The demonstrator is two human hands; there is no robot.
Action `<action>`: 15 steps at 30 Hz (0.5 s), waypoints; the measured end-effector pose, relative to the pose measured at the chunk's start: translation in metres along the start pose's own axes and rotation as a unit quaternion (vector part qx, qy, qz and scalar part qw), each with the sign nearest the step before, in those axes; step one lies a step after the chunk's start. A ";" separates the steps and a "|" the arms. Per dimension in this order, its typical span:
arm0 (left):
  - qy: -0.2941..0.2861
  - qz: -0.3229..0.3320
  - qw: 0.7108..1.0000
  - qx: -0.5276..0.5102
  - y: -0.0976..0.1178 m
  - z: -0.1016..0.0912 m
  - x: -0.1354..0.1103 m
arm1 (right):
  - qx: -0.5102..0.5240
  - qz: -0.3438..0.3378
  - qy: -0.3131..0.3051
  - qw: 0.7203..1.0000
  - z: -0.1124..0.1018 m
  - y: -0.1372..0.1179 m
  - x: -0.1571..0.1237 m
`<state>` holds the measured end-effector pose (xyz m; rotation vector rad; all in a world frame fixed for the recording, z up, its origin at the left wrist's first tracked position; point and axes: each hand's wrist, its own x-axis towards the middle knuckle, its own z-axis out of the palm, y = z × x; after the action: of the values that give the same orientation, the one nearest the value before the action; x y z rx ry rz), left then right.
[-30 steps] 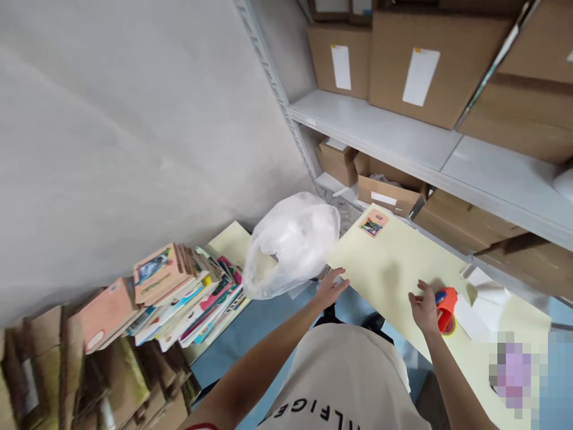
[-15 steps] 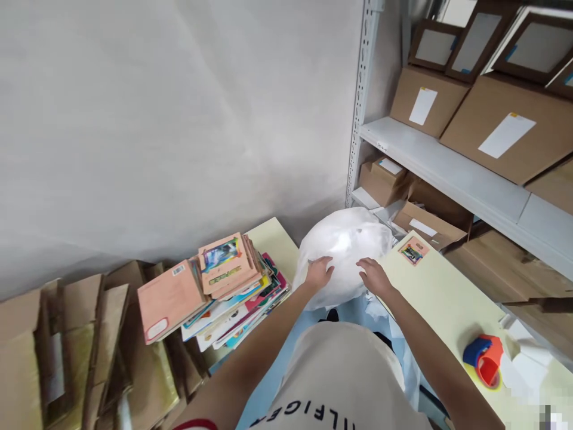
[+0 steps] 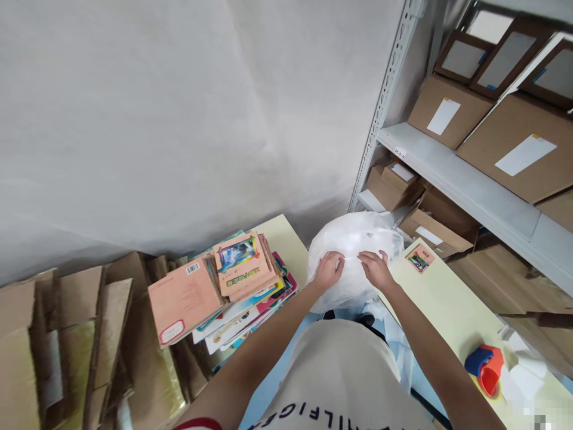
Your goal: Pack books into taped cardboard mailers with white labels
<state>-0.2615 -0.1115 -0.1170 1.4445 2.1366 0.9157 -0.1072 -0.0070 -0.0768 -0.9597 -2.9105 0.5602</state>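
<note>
A bulging white plastic bag point(image 3: 353, 239) stands in the corner between two pale yellow tables. My left hand point(image 3: 329, 270) grips the bag's plastic on its near left side, fingers curled. My right hand point(image 3: 375, 269) pinches the plastic a little to the right, fingers bent over the bag's top. The two hands are close together on the bag's near face.
A stack of colourful books point(image 3: 233, 280) lies on the left table point(image 3: 280, 236), with brown cardboard sleeves point(image 3: 67, 346) beyond it. The right table point(image 3: 452, 310) bears a small card point(image 3: 419, 259), an orange-and-blue tape dispenser point(image 3: 486, 369) and white paper. Metal shelving point(image 3: 452, 173) with cardboard boxes stands at right.
My right hand left the tape dispenser and came over to the white bag. Both hands now grip the bag close together, and my view has turned left toward the corner.
</note>
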 end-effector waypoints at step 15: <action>0.092 0.099 0.988 -0.071 0.038 -0.060 0.043 | 0.210 0.002 0.414 0.886 -0.084 0.010 -0.017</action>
<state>-0.2917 -0.0803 -0.0460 1.5721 2.0311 1.2936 -0.0768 0.0178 -0.0002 -0.8527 -1.9263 0.5601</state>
